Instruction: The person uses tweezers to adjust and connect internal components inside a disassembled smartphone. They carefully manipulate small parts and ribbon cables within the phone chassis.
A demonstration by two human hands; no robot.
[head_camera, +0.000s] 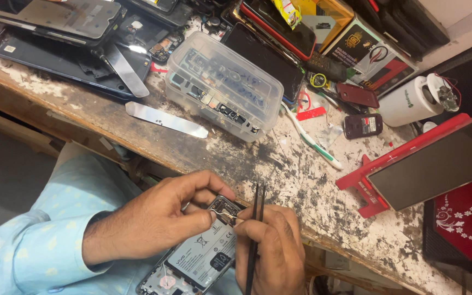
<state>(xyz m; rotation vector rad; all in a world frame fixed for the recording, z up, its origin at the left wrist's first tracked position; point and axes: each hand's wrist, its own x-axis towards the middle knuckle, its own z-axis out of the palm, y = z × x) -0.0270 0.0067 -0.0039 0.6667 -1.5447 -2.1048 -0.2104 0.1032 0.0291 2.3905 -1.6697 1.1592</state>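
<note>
— Scratched, paint-flecked workbench (301, 169); what's nearest the hands?
— An opened smartphone (200, 257), back cover off, below the bench edge. The left hand (148, 221) pinches its top end; the right hand (271, 246) grips black tweezers (256, 229) at its camera area.

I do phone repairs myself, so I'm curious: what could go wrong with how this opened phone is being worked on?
The opened phone sits over the lap, off the workbench, held only by the left hand; it might slip. The right hand holds pointed tweezers near the battery, which a slip could puncture.
</note>
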